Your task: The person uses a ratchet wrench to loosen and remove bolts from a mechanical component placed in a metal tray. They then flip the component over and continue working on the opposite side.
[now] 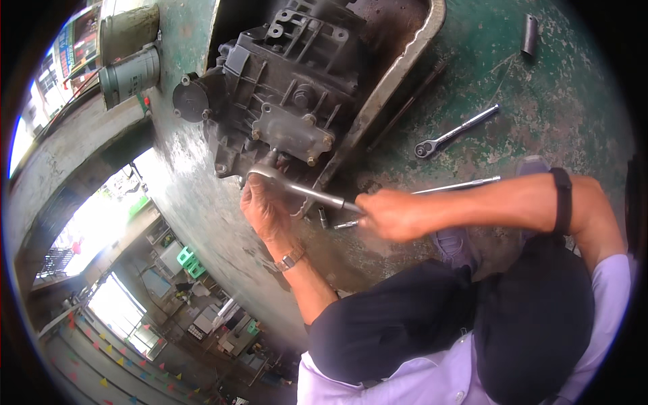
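A dark metal gearbox housing (297, 74) with a bolted cover plate (290, 131) sits in front of me. Against its near edge, just below the plate, a shiny ratchet wrench (314, 196) has its head on a short socket piece. My left hand (263, 209) is closed around the wrench head, thumb and fingers pressing it from the near side. The handle is in the closed fist of my right hand (395, 214), a little blurred. What the socket sits on is hidden by the head and fingers.
A metal tray (385, 94) holds the housing. On the worn green floor lie another ratchet (459, 131), a long extension bar (466, 184), a small socket (322, 217) and a metal tube (529, 35). Buckets (129, 75) stand at the far left.
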A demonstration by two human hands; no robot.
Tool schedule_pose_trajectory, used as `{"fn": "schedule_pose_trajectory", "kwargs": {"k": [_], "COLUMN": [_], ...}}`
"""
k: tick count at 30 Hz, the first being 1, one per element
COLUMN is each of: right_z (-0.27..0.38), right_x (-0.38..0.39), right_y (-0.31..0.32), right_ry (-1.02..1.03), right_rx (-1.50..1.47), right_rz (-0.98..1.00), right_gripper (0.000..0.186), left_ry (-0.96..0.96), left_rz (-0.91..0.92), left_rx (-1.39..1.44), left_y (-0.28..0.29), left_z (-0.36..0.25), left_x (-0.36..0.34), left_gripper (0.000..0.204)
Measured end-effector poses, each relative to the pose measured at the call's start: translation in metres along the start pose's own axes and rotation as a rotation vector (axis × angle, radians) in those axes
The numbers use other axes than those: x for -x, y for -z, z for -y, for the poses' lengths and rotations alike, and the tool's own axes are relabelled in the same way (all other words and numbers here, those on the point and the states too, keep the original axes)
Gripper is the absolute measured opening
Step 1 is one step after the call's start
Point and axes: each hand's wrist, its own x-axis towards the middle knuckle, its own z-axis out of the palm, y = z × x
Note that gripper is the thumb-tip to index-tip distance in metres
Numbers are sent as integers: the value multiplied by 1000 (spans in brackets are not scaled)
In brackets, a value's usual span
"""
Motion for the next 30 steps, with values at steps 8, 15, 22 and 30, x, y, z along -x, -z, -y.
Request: {"fn": "schedule_pose_trajectory", "kwargs": {"k": [8,15,22,30], "right_z": [108,-1,-9,106], "right_x": [-7,-4,-5,-3], "right_y": [178,54,29,169], "right_ry": [266,-50,-41,313], "right_rx": [861,474,294,803], "right_rz": [-388,-422,-174,-288], "right_gripper": [17,26,30,20], "left_ry": [12,16,34,-50], "left_rz": [-77,-61,-39,88], "left_rx": [-42,-200,-129,-50], "left_y": [-7,-10,3,10], "left_z": [2,-1,-5,11], "left_x": [3,4,4,10], "left_gripper": [46,52,47,47]}}
